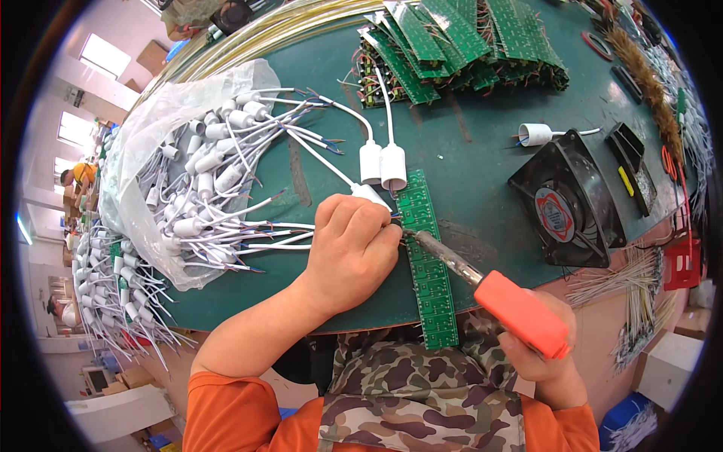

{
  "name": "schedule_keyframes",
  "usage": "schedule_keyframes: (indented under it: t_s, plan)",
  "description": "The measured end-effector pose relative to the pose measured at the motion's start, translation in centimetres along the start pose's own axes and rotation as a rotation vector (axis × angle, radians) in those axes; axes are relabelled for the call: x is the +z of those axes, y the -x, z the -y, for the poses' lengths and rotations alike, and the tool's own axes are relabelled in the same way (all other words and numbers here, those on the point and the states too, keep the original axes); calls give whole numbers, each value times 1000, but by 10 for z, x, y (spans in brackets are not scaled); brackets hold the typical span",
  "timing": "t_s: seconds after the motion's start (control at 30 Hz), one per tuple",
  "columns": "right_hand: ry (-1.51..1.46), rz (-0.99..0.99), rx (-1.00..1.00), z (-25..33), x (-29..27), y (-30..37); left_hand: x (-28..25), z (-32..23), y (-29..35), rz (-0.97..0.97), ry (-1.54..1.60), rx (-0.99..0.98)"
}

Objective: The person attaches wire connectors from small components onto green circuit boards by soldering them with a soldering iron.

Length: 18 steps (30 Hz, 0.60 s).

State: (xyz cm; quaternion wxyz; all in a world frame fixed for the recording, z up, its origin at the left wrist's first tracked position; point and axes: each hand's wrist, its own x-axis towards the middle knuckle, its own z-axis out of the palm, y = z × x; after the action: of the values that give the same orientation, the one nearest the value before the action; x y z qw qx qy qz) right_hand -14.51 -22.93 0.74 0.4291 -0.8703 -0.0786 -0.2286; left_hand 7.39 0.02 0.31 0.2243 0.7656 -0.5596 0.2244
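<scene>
My left hand [354, 245] is closed in a pinch at the left edge of a narrow green circuit board strip [428, 294]. Its fingers hide most of what they hold. A white lamp socket [371, 196] on a white cord lies tilted against its knuckles. In my right hand [538, 354] is a soldering iron [520, 309] with an orange-red handle. The iron's metal tip reaches the board's left edge, right beside my left fingertips. Two more white sockets, one on the left [370, 162] and one on the right [393, 166], sit at the board's far end.
A clear plastic bag [124, 162] of corded white sockets [215, 162] lies at left. Green circuit boards [452, 45] are stacked at the back. On the right are a black fan [568, 200], a loose socket [535, 135] and a black holder [631, 169]. The table's front edge curves before me.
</scene>
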Motion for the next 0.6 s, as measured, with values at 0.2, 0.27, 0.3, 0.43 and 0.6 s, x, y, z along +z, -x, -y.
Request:
schedule_keyframes:
  t_s: [0.2,0.27,0.3,0.43,0.6]
  plan:
    - [-18,-23,0,-1,-9,9,-1,-1,-2,-2,0,2]
    - [-10,-8,-1,0,-10,9,-2,-1,-1,-1,-3,3]
    - [-2,-5,8,1,-9,9,-2,-1,-1,-1,-4,5]
    - [-26,-9,14,0,-8,10,-2,-2,-2,-5,-4,8]
    - [-8,-15,16,3,-9,10,-2,-1,0,6,-6,8]
